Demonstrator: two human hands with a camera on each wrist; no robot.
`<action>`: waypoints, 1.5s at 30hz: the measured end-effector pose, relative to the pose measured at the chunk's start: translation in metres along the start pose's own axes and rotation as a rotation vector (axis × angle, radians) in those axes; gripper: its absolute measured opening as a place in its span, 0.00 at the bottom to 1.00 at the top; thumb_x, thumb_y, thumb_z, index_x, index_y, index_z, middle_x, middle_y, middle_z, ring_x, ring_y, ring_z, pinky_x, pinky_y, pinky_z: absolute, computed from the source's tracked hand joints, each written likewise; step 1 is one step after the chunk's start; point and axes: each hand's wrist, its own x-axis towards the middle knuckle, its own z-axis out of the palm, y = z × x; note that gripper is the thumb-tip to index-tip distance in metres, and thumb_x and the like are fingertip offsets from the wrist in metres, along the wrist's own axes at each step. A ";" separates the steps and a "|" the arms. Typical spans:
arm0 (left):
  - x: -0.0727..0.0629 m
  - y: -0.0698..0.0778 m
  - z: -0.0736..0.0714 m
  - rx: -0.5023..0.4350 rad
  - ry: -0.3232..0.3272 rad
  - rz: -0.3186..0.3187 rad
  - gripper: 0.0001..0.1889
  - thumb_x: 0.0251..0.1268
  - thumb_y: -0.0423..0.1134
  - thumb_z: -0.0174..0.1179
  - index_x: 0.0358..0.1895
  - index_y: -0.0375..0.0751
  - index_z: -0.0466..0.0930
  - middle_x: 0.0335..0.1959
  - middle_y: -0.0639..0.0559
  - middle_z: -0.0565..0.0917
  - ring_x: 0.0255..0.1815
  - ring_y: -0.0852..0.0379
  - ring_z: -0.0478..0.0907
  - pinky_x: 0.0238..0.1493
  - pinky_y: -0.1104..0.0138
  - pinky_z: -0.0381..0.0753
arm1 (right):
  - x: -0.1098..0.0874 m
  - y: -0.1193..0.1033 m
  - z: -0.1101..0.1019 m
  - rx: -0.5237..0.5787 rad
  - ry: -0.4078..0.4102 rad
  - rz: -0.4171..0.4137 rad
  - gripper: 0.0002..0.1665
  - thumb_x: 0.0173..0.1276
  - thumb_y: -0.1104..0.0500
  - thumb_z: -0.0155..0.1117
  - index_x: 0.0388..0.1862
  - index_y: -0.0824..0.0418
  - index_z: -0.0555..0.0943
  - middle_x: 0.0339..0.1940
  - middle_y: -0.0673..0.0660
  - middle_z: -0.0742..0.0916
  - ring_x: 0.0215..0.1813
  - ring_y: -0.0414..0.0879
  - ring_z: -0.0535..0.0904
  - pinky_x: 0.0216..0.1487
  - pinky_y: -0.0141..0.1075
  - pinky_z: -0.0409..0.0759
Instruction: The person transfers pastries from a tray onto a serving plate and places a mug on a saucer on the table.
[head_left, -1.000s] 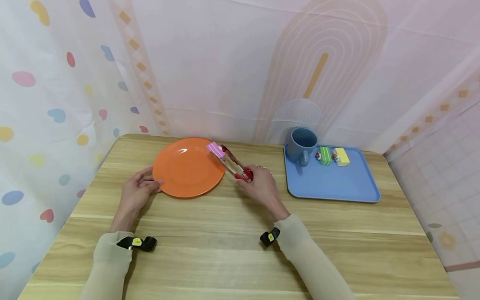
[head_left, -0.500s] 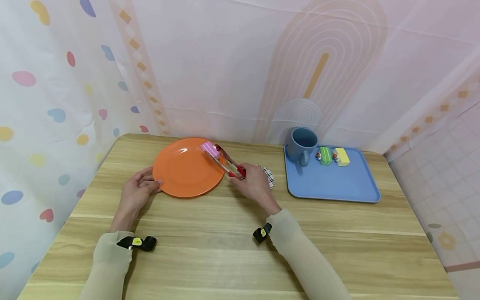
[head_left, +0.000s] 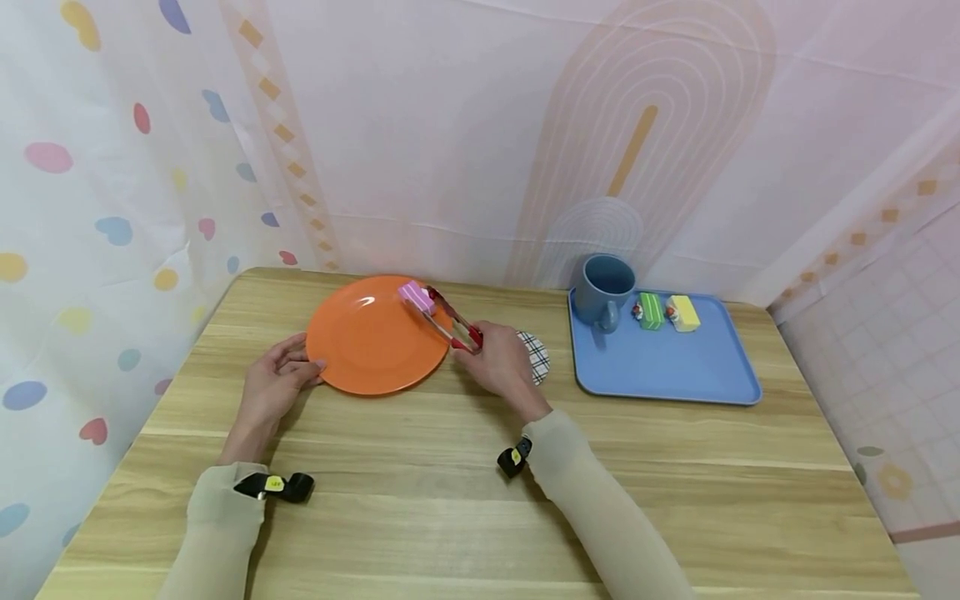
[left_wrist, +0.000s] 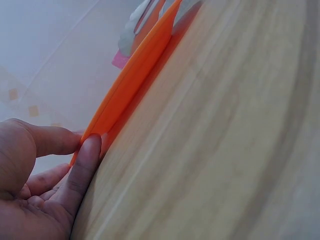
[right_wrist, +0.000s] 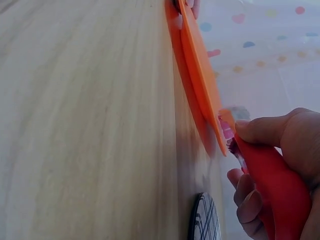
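An orange plate (head_left: 360, 354) lies at the left of the wooden table. Its near-left rim is pinched between thumb and fingers of my left hand (head_left: 272, 385), as the left wrist view also shows. My right hand (head_left: 498, 358) grips red-handled tongs (right_wrist: 272, 185), whose metal arms reach over the plate's right side. At the tongs' tips is a small pink toy cake slice (head_left: 414, 297), over the plate's upper right part. In the right wrist view the slice is mostly hidden behind the plate's rim and the hand.
A black-and-white plaid coaster (head_left: 536, 357) is partly covered by my right hand. On the right, a blue tray (head_left: 667, 371) carries a blue-grey mug (head_left: 600, 292), a green toy cake slice (head_left: 651, 312) and a yellow one (head_left: 684, 313). A patterned curtain (head_left: 420, 150) hangs behind the table.
My right hand has moved left with the tongs and the pink cake slice, farther over the plate, uncovering more of the coaster. My left hand stays on the rim.
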 end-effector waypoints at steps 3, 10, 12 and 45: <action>0.000 0.000 0.000 0.006 0.000 -0.002 0.40 0.68 0.27 0.66 0.80 0.33 0.57 0.39 0.62 0.84 0.35 0.71 0.85 0.37 0.77 0.89 | 0.002 -0.001 0.002 -0.008 -0.004 -0.004 0.24 0.65 0.42 0.75 0.51 0.55 0.85 0.23 0.48 0.74 0.29 0.43 0.70 0.24 0.31 0.61; 0.001 -0.002 -0.001 0.002 -0.008 -0.005 0.40 0.68 0.27 0.65 0.80 0.32 0.56 0.39 0.63 0.85 0.35 0.71 0.85 0.36 0.77 0.89 | 0.005 -0.002 0.004 -0.027 -0.004 -0.002 0.25 0.65 0.42 0.75 0.52 0.55 0.84 0.24 0.48 0.74 0.29 0.43 0.71 0.23 0.31 0.60; 0.002 -0.003 -0.001 0.006 -0.007 -0.006 0.40 0.68 0.27 0.65 0.80 0.33 0.56 0.39 0.63 0.84 0.35 0.71 0.85 0.37 0.77 0.89 | 0.006 -0.002 0.005 -0.032 -0.002 -0.006 0.23 0.65 0.42 0.75 0.50 0.55 0.84 0.24 0.48 0.74 0.29 0.43 0.70 0.23 0.31 0.59; 0.002 -0.004 -0.002 -0.014 -0.010 0.033 0.39 0.67 0.26 0.65 0.79 0.30 0.57 0.39 0.61 0.84 0.35 0.70 0.85 0.36 0.77 0.89 | 0.000 0.001 0.000 0.094 0.007 0.005 0.27 0.60 0.39 0.78 0.46 0.58 0.83 0.27 0.51 0.79 0.30 0.46 0.74 0.25 0.33 0.67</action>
